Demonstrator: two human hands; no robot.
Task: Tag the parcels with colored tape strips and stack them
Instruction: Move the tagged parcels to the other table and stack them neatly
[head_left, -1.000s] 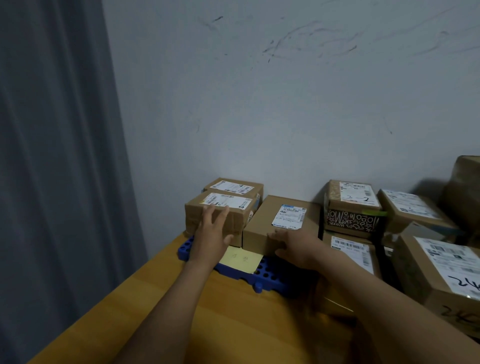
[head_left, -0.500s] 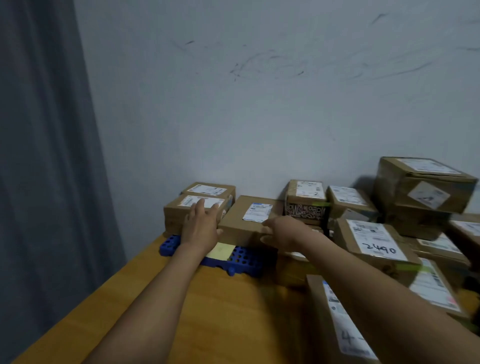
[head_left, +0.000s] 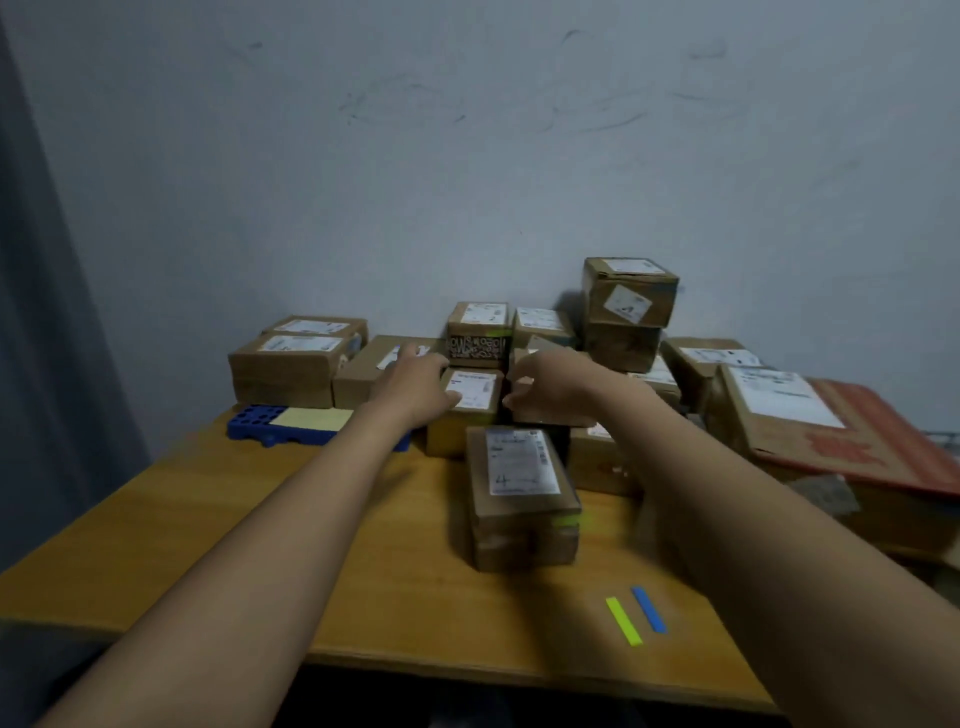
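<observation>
Many brown cardboard parcels with white labels crowd the back of the wooden table (head_left: 218, 525). My left hand (head_left: 415, 384) reaches forward with straight fingers, its thumb at the left edge of a small labelled parcel (head_left: 475, 392). My right hand (head_left: 545, 384) hovers just right of that parcel with loosely curled fingers; blur hides whether it touches anything. Nearer to me, a parcel marked "4" (head_left: 519, 467) carries a yellow-green tape tag (head_left: 566, 519). Two loose strips lie on the table near the front edge, one yellow-green strip (head_left: 623, 621) and one blue strip (head_left: 648, 609).
A blue plastic pallet (head_left: 254, 423) with a yellow note (head_left: 311, 418) bears two stacked parcels (head_left: 285, 364) at the back left. Against the wall stands a taller stack (head_left: 628, 296). A large red-printed box (head_left: 857, 436) fills the right side. A grey curtain (head_left: 47, 312) hangs left.
Both hands left the parcels on the blue pallet and moved right to the small labelled parcel. The view swung right and down, showing the tape strips and the "4" parcel.
</observation>
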